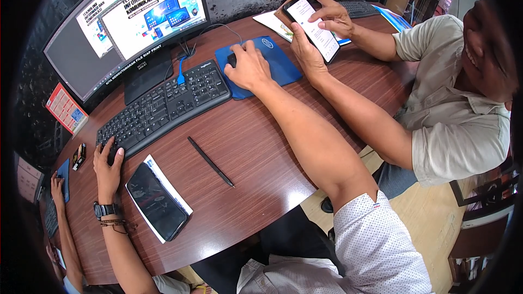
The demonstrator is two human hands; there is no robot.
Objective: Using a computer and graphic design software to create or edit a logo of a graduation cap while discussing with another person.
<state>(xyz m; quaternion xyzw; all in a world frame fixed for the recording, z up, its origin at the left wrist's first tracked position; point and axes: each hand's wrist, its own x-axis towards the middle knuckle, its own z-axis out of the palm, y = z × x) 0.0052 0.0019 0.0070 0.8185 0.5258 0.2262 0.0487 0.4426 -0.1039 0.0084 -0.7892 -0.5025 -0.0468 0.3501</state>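
My left hand (108,166) rests at the near left corner of a black keyboard (163,109), its fingers spread on the keys and nothing held. A dark watch (107,210) and a thin bracelet circle that wrist. My right hand (250,68) curls over a black computer mouse (232,60), which is mostly hidden under the palm and fingers. Beneath the mouse lies a blue mouse pad (283,71). Ahead stands a curved monitor (128,27) showing a document page with blue pictures.
A black phone (156,200) on white paper and a black pen (210,161) lie near me. To the right, a co-worker holds a phone (313,30) over papers. Another person's hand (58,189) is at far left, near a small box (79,157) and a desk calendar (65,110).
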